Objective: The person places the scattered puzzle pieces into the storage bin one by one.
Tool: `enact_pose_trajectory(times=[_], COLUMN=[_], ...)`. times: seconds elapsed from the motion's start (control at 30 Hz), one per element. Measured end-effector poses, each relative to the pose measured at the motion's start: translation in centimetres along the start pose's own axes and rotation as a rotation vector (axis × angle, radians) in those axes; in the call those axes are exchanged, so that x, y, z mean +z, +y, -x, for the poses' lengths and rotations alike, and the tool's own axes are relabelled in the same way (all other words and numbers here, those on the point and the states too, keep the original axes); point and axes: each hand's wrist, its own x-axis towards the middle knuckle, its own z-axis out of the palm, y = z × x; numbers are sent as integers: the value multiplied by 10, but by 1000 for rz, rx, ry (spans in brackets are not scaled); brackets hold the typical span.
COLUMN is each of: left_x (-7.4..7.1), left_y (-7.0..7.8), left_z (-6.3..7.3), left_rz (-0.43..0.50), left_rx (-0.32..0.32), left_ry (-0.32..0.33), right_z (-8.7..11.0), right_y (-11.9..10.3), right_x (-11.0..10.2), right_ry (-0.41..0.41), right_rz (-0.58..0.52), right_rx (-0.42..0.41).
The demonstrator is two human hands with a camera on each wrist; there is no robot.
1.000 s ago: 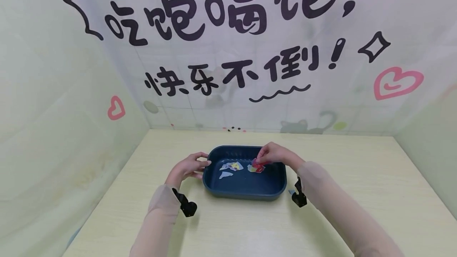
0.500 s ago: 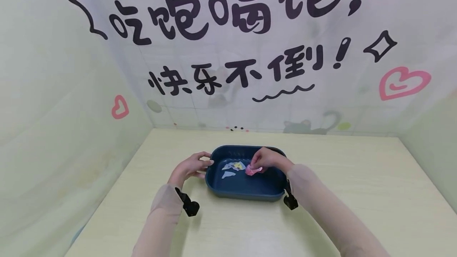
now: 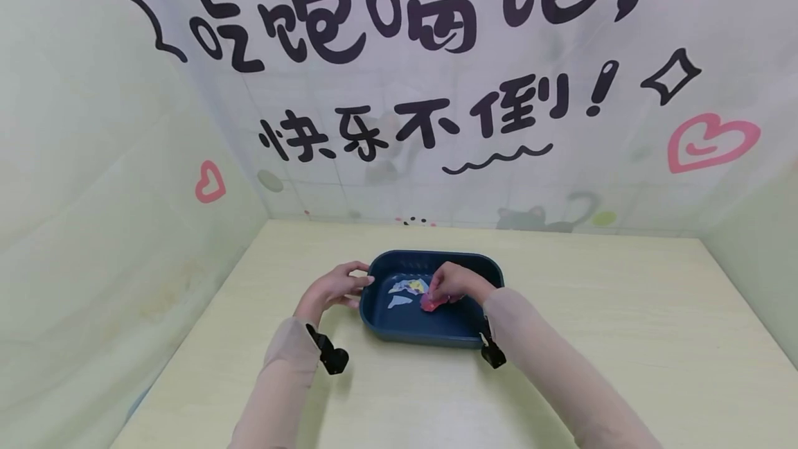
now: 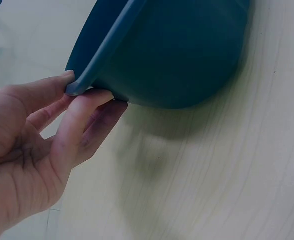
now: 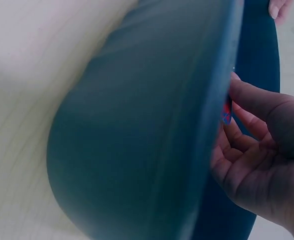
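A dark blue plastic basin (image 3: 424,339) with rounded corners stands on the table. My left hand (image 3: 335,287) grips its left rim; in the left wrist view the thumb lies over the rim and the other fingers press the outer wall (image 4: 177,55). Inside the basin, my right hand (image 3: 456,283) pinches a pink-red scrap (image 3: 429,304), low over the floor. In the right wrist view the basin wall hides most of that scrap. To its left lie a whitish-blue scrap (image 3: 400,301) and some multicoloured scraps with yellow (image 3: 414,287).
The pale wood-grain table (image 3: 399,400) extends around the basin. A printed cloth backdrop (image 3: 374,192) hangs behind it, with more cloth at both sides. Black wrist cameras (image 3: 333,359) sit on both sleeves, the right one close to the basin's front right corner.
My right hand has moved left and slightly down inside the basin with the pink-red scrap. Pale greenish bits seen under it earlier are out of sight. The left hand keeps its grip.
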Motion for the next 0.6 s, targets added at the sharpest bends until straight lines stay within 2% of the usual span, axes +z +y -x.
enact_pose_trajectory(times=[0.33, 0.6], left_x=[2, -1], left_y=[-1, -1], left_z=[-1, -2], left_rz=[12, 8], left_rx=[0, 2], left_ry=[-3, 0], right_z=[-3, 0], right_y=[1, 1], right_x=[7, 1], right_ry=[-26, -12], right_rz=[-64, -40], right_rx=[74, 65])
